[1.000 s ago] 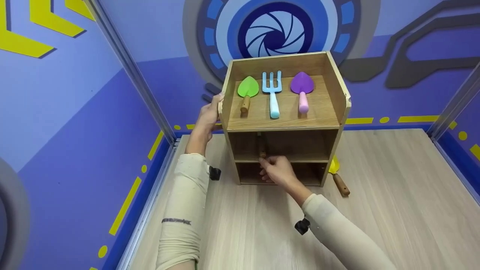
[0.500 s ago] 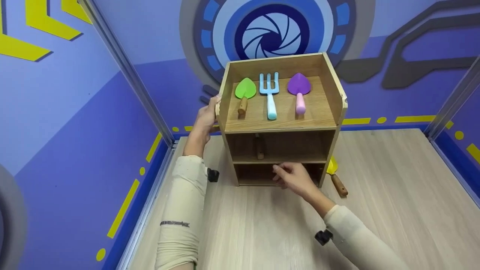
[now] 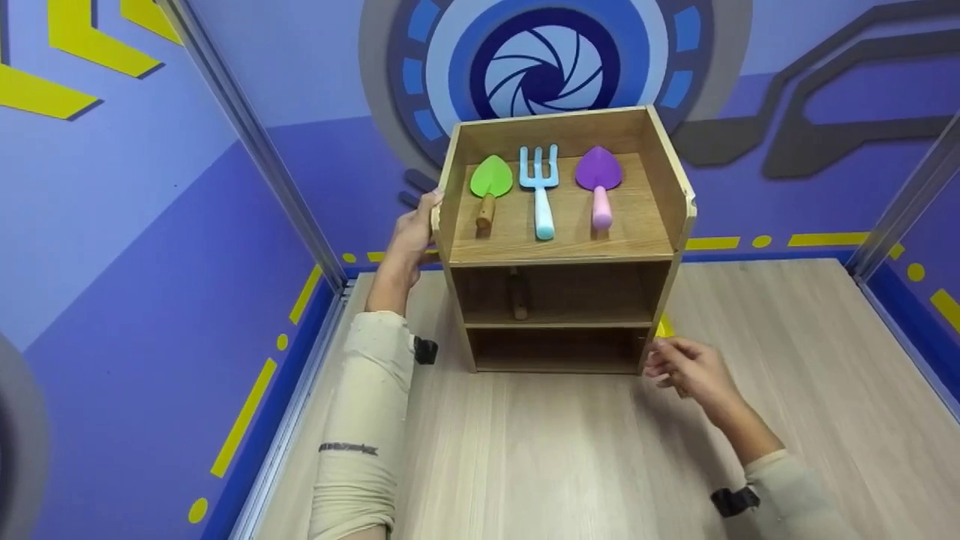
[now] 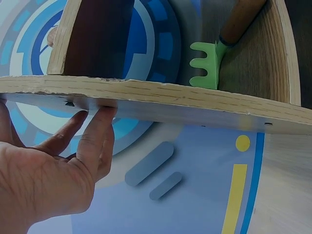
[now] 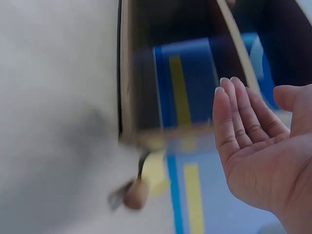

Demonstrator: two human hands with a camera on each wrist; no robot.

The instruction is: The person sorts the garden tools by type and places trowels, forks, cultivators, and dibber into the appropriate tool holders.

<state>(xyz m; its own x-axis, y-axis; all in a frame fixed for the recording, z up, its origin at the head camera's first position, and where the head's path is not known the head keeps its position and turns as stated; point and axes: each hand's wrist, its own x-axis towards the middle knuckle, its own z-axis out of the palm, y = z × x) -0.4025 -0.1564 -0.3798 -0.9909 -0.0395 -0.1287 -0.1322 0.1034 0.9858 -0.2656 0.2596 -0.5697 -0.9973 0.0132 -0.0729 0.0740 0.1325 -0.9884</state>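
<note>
A small wooden shelf unit (image 3: pixel 562 260) stands on the table. My left hand (image 3: pixel 412 234) presses its fingertips against the outside of the left side panel (image 4: pixel 161 100). My right hand (image 3: pixel 694 373), fingers extended and holding nothing, hovers by the lower right corner. It overlaps most of a yellow trowel (image 3: pixel 664 328) in the head view; the right wrist view shows its brown wooden handle (image 5: pixel 136 196). On the top shelf lie a green trowel (image 3: pixel 491 177), a light blue hand fork (image 3: pixel 541 195) and a purple trowel with pink handle (image 3: pixel 599 169). A green hand rake (image 4: pixel 207 66) lies in the middle compartment.
The bottom compartment (image 3: pixel 559 350) sits below the rake's shelf. Blue and purple printed walls (image 3: pixel 315 172) with metal corner posts (image 3: pixel 247 124) enclose the pale wood-look table (image 3: pixel 540 450) at the back and sides.
My right hand has left the rake's handle in the middle compartment and moved right to the yellow trowel beside the unit. My left hand stays at the side panel.
</note>
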